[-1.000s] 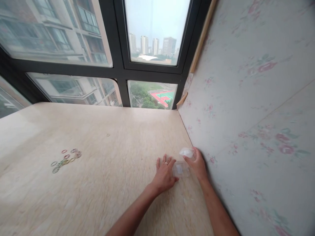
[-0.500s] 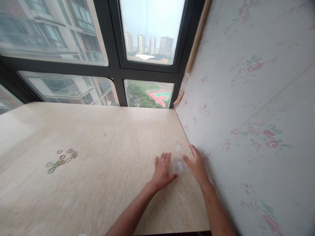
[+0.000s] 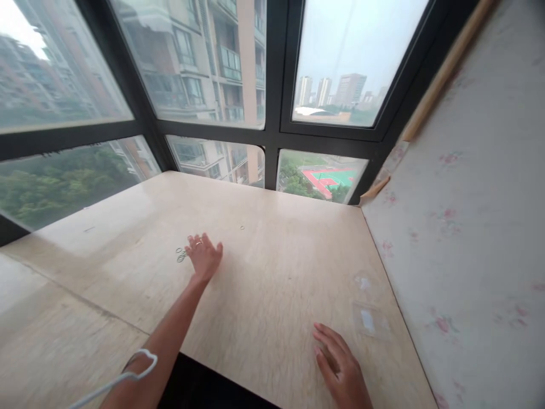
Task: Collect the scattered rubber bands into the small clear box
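Note:
My left hand (image 3: 205,258) is stretched out over a loose group of thin coloured rings (image 3: 179,250), perhaps small rubber bands. Its fingers are spread, with a ring on one of them, and they cover most of the group. Whether the fingertips touch the bands I cannot tell. My right hand (image 3: 340,363) is low at the right, its fingers loosely bent, thumb apart, nothing in it. Beyond it, near the wall, lies a clear plastic box (image 3: 370,321), with a clear lid-like piece (image 3: 363,282) just behind.
One single thin ring (image 3: 242,228) lies apart toward the window. The pale marbled surface (image 3: 264,295) meets a flowered wall (image 3: 451,255) at the right and dark window frames at the back. A white cord (image 3: 140,366) crosses in front of my left forearm.
My left hand has left the clear box and reached left to the coloured rings. My right hand has come off the box, back toward me. The view has turned left.

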`<move>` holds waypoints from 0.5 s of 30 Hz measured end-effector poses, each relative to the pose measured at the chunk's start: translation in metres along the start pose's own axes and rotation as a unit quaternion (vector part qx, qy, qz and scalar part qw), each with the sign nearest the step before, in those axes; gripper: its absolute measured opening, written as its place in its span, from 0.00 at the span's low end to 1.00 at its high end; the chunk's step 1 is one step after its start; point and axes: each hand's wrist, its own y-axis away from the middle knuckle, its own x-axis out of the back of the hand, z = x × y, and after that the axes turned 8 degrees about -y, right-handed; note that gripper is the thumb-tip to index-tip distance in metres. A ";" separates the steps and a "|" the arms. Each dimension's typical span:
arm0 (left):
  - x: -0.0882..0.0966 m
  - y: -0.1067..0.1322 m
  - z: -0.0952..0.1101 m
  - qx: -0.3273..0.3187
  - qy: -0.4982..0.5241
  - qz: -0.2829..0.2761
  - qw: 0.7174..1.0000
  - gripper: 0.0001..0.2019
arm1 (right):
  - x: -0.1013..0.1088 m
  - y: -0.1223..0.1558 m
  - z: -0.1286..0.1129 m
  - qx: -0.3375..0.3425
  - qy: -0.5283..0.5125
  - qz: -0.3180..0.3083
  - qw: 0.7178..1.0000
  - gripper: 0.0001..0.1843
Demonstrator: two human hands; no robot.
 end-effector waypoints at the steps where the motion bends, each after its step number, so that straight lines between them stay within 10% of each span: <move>1: 0.005 -0.010 -0.018 0.032 -0.049 0.008 0.998 0.31 | -0.001 0.000 0.002 0.014 0.013 0.000 1.000 0.15; 7: 0.000 -0.027 -0.071 0.061 -0.163 -0.103 0.979 0.39 | -0.002 -0.003 0.016 0.096 0.097 -0.006 0.991 0.14; 15: -0.038 -0.048 -0.040 -0.144 -0.198 -0.155 0.957 0.37 | -0.002 -0.003 0.035 0.203 0.158 -0.016 0.966 0.12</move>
